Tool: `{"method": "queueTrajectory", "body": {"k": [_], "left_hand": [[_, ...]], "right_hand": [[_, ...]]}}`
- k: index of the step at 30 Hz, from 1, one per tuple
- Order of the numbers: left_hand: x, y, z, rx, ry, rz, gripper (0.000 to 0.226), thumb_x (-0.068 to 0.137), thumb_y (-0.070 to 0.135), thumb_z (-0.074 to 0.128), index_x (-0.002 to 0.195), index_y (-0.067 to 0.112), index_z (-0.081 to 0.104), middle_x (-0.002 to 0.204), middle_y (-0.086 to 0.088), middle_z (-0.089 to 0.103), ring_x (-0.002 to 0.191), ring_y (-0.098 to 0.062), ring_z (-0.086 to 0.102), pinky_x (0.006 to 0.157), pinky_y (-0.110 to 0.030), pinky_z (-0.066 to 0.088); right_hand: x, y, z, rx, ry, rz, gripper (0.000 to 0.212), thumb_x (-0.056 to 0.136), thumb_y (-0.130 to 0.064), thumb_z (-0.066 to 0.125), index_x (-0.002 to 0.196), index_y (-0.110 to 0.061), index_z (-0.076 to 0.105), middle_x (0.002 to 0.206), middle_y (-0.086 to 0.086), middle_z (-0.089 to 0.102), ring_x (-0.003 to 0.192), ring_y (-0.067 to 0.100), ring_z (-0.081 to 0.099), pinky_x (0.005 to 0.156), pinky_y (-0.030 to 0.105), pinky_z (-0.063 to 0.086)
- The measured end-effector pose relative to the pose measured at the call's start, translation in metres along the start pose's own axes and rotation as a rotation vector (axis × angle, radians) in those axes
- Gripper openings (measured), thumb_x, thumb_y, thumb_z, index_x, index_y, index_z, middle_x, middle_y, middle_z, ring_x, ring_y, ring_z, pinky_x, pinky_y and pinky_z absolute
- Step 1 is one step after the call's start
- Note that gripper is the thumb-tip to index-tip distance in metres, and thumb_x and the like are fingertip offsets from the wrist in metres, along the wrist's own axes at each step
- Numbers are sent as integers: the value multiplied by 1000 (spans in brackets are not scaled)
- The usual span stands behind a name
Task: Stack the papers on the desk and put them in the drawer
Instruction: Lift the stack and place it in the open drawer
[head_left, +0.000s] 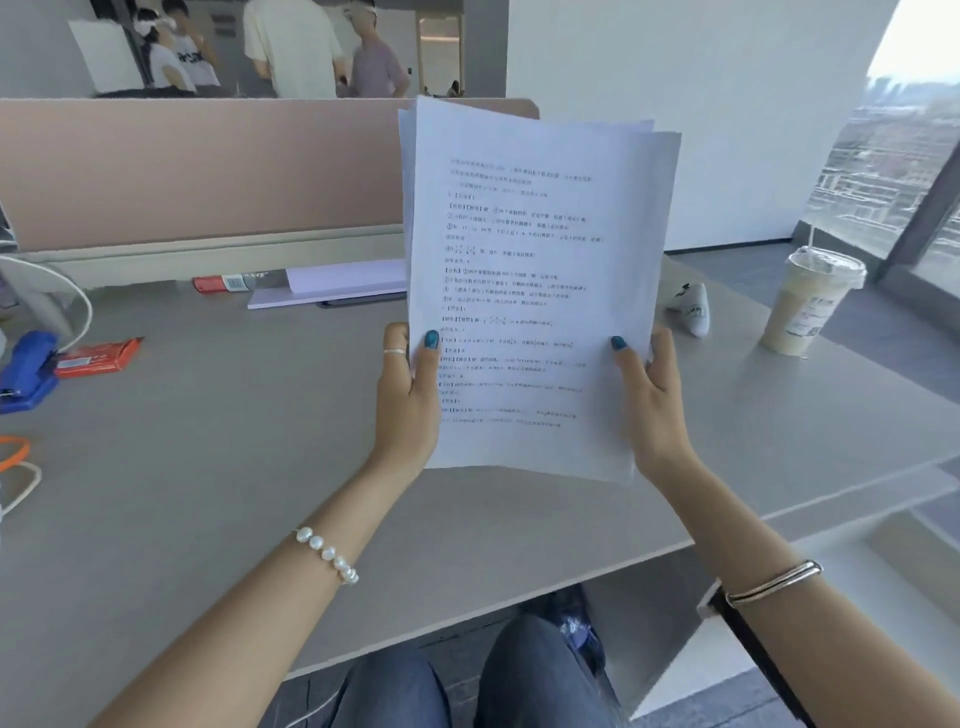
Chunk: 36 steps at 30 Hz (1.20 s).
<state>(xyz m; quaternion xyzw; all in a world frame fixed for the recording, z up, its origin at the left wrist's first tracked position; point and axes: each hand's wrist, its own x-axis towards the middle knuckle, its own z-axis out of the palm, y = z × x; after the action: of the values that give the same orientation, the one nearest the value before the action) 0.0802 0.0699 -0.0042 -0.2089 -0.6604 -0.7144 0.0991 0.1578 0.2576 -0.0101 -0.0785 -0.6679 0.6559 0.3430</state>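
head view: the papers (535, 291) are held upright above the desk (208, 441), clear of its surface, printed side toward the camera. the sheets are not squared; offset edges show at the top and right. the left hand (408, 400) grips the lower left edge, thumb on the front, fingers behind. the right hand (652, 400) grips the lower right edge the same way. a white drawer (727, 660) stands open at lower right, under the right forearm. on the desk: a cup (810, 306) at right, a notebook (332, 288) behind the papers, a red packet (98, 356) and a blue punch (28, 371) at left.
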Motion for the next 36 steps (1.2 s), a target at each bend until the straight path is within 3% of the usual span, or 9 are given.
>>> {"method": "queueTrajectory", "body": {"k": [3, 7, 15, 18, 20, 23, 28, 31, 36], "left_hand": [[-23, 16, 39, -87, -113, -31, 7, 92, 33, 44, 85, 30, 44, 82, 13, 59, 78, -6, 53, 73, -29, 44], [-68, 27, 104, -209, -300, -103, 8, 94, 28, 43, 87, 31, 45, 95, 6, 60, 86, -9, 57, 79, -29, 47], [-165, 29, 211, -296, -669, -341, 12, 94, 21, 43, 102, 30, 41, 99, 10, 65, 82, 1, 63, 60, -9, 48], [-183, 21, 238, -224, -749, -416, 11, 93, 30, 45, 102, 36, 40, 105, 1, 62, 89, -16, 61, 75, -29, 56], [-182, 15, 254, -156, -772, -409, 26, 93, 35, 46, 117, 27, 40, 106, 5, 60, 94, -12, 59, 87, -39, 53], [-163, 7, 273, 24, -832, -240, 44, 92, 39, 46, 131, 20, 38, 117, 11, 53, 105, -5, 52, 88, -24, 41], [-113, -32, 313, 554, -954, 207, 55, 91, 39, 47, 140, 14, 37, 149, -7, 39, 140, -21, 31, 112, -33, 24], [-92, -54, 340, 729, -1099, 302, 62, 91, 41, 46, 144, 13, 30, 156, -5, 25, 146, -18, 17, 117, -32, 10], [-81, -73, 366, 818, -1184, 375, 63, 92, 45, 39, 146, 16, 24, 159, -2, 18, 147, -17, 11, 119, -35, 6]], "right_hand": [[-10, -22, -56, -19, 44, -3, 14, 92, -22, 50, 99, -34, 51, 107, 2, 63, 95, 19, 62, 81, 33, 52], [-31, -50, -146, -152, 145, 40, 20, 92, -13, 51, 102, -30, 55, 88, -4, 71, 74, 15, 68, 67, 30, 58], [-97, -82, -307, -341, 242, 262, 20, 88, -21, 58, 102, -34, 63, 89, -4, 76, 79, 24, 73, 69, 38, 61], [-121, -83, -354, -350, 277, 354, 21, 86, -21, 60, 105, -30, 64, 96, 3, 75, 81, 26, 72, 68, 39, 61], [-137, -83, -381, -352, 290, 399, 23, 83, -22, 62, 106, -27, 64, 102, 8, 73, 82, 27, 72, 67, 39, 60], [-156, -82, -416, -349, 297, 479, 30, 82, -22, 62, 111, -20, 63, 108, 13, 70, 84, 29, 71, 69, 41, 60], [-172, -75, -460, -379, 295, 627, 31, 80, -19, 66, 111, -20, 63, 111, 19, 70, 82, 32, 71, 69, 42, 61], [-172, -65, -477, -403, 250, 737, 48, 68, -26, 78, 113, -21, 63, 106, 17, 72, 93, 41, 68, 78, 52, 57], [-161, -39, -489, -487, 230, 872, 33, 85, -15, 62, 117, -19, 59, 106, 17, 72, 92, 39, 69, 79, 51, 57]]}}
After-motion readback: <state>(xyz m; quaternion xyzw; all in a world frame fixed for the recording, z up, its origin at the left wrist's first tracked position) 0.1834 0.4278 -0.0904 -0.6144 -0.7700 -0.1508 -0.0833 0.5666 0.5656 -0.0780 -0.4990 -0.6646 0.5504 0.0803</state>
